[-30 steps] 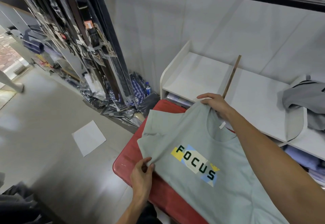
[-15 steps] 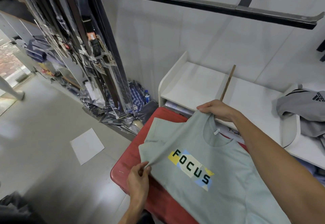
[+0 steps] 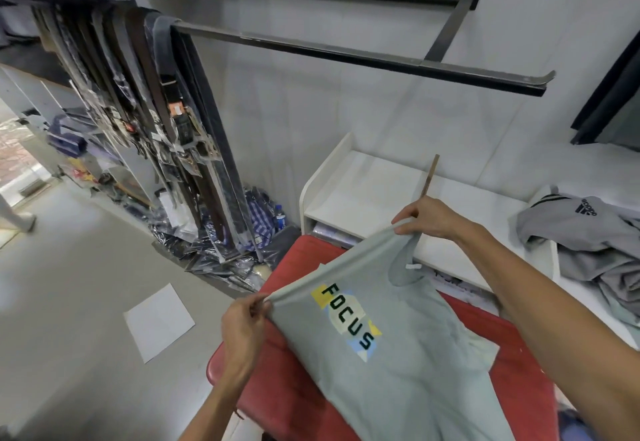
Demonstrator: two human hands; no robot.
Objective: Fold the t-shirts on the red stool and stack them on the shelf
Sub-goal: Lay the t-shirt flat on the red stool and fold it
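A pale green t-shirt [image 3: 408, 364] with a "FOCUS" print hangs above the red stool [image 3: 277, 395]. My left hand [image 3: 246, 323] pinches its left edge near the sleeve. My right hand [image 3: 429, 215] pinches the shoulder beside the neck opening. Between the two hands the fabric is pulled taut into a straight fold line, and the left sleeve is turned under. The shirt's lower part drapes over the stool toward me. Behind the stool stands the white shelf [image 3: 367, 187], its top bare on the left.
A heap of grey garments [image 3: 588, 246] lies on the shelf's right part. A wooden stick [image 3: 429, 177] leans on the shelf. Belts hang from a black rail [image 3: 346, 52] at left. Plastic-wrapped goods litter the floor beside a white sheet of paper [image 3: 159, 323].
Both hands have lifted the shirt's left side off the stool and pulled it taut. The left sleeve has folded under, and the print has turned more upright. The camera has tilted upward.
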